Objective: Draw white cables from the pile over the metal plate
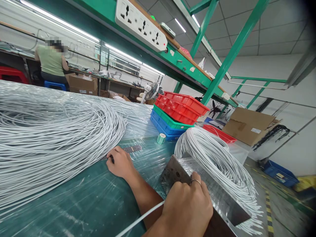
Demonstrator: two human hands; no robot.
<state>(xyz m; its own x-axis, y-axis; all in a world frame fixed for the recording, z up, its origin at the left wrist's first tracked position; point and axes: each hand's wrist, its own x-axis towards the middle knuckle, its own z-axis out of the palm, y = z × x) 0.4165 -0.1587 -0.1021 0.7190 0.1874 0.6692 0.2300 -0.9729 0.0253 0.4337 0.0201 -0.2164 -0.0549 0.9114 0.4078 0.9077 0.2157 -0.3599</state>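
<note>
My left hand point(120, 163) rests on the table with its fingers curled in, at the edge of a large loose bundle of white cables point(74, 138). A steel ruler point(134, 148) lies flat and runs under that hand; what the fingers hold is hidden. My right hand point(189, 202) is closed around a white cable point(142, 219), whose length trails toward the bottom edge. That hand sits against a metal angle-shaped block point(175, 171) with holes in its end. Behind the block lies a second coil of white cables point(214, 154), its cut ends fanning out at the right.
Stacked red, green and blue trays point(172, 115) stand at the back, with a roll of green tape point(161, 138) before them. A shelf with a power strip point(142, 24) hangs overhead. A cardboard box point(249, 125) is at right. A person point(50, 61) sits far left.
</note>
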